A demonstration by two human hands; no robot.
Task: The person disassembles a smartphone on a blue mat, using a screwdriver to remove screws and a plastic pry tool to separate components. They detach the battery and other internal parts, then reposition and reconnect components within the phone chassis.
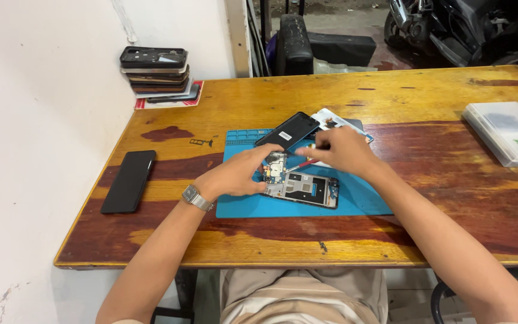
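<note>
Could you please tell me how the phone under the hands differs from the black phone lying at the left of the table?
The opened phone lies on the blue mat with its insides exposed; the black phone lies on bare wood, closed and glossy. The left hand touches the opened phone; nothing touches the black phone. Both lie flat on the table.

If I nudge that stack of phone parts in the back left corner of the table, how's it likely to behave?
The stack of flat phone parts would probably shift in layers rather than move as one, since its pieces sit unevenly with edges overhanging. The top black piece looks smooth, so it may slide off. It stands near the wooden table edge, so pieces could fall.
</note>
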